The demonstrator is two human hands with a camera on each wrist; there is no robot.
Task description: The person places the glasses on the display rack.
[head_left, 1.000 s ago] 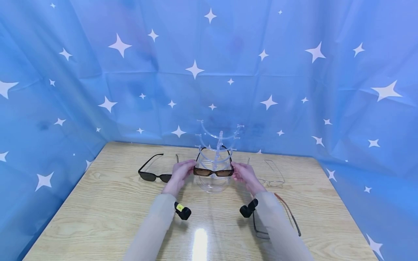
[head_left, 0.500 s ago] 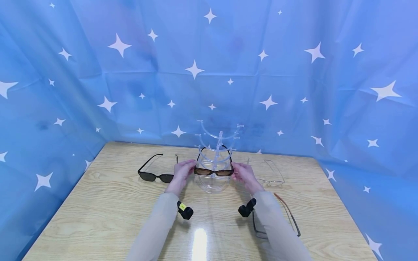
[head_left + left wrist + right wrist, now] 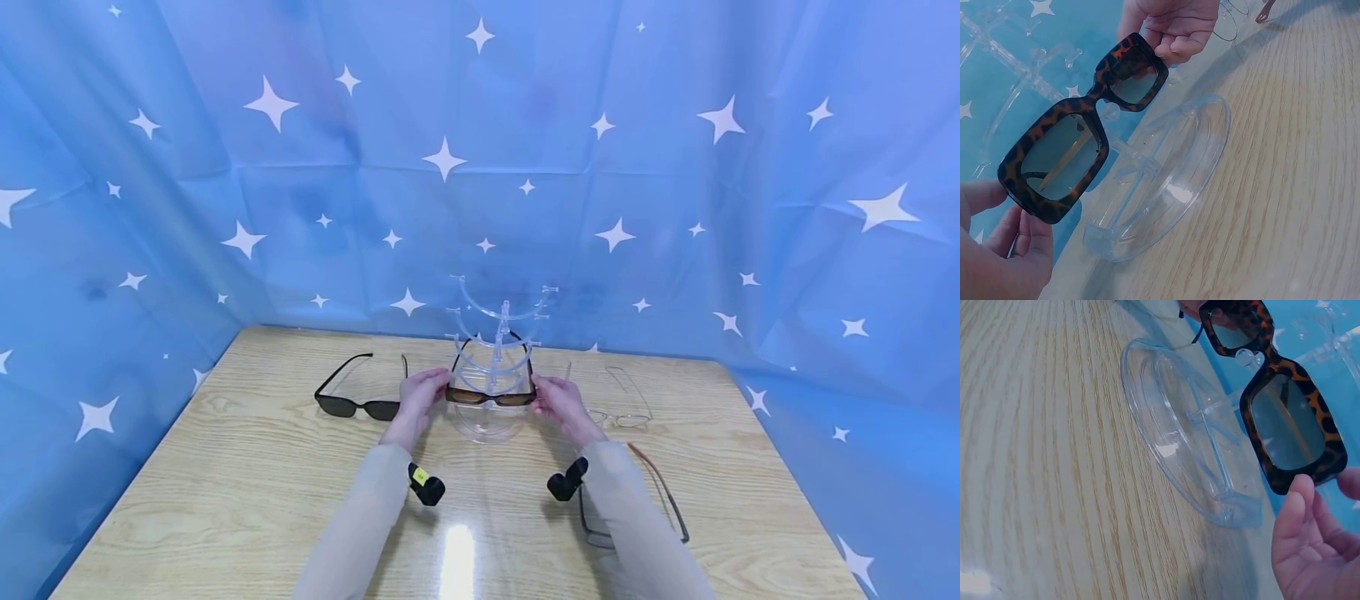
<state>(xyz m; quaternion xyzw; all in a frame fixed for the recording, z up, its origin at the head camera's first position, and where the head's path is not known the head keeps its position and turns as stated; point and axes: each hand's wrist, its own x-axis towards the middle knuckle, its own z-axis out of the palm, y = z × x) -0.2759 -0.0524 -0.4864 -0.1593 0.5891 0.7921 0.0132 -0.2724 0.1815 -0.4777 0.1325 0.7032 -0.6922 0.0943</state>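
Tortoiseshell sunglasses (image 3: 491, 401) with rectangular lenses are held level across the front of a clear plastic eyewear stand (image 3: 486, 430). My left hand (image 3: 422, 397) pinches one front corner of the frame, thumb and fingers visible in the left wrist view. At the opposite corner, my right hand (image 3: 558, 403) grips with thumb and fingertips (image 3: 1300, 487). The temples stretch back on either side of the stand's post. In the right wrist view, a clear nose-shaped rest (image 3: 1249, 358) shows at the bridge. The stand's rounded base (image 3: 1210, 156) sits on the table below the frame.
Black sunglasses (image 3: 339, 407) lie left, partly behind my left hand. Thin wire-rimmed glasses (image 3: 633, 422) lie right of the stand. Dark-framed glasses (image 3: 670, 497) with brown temple tips are partly covered by my right sleeve. A blue starry curtain (image 3: 480, 208) hangs behind the wooden table (image 3: 225, 500).
The sunglasses' front has tilted a little, so the lenses look narrower in the head view. My left wrist has shifted slightly right; both hands keep their hold.
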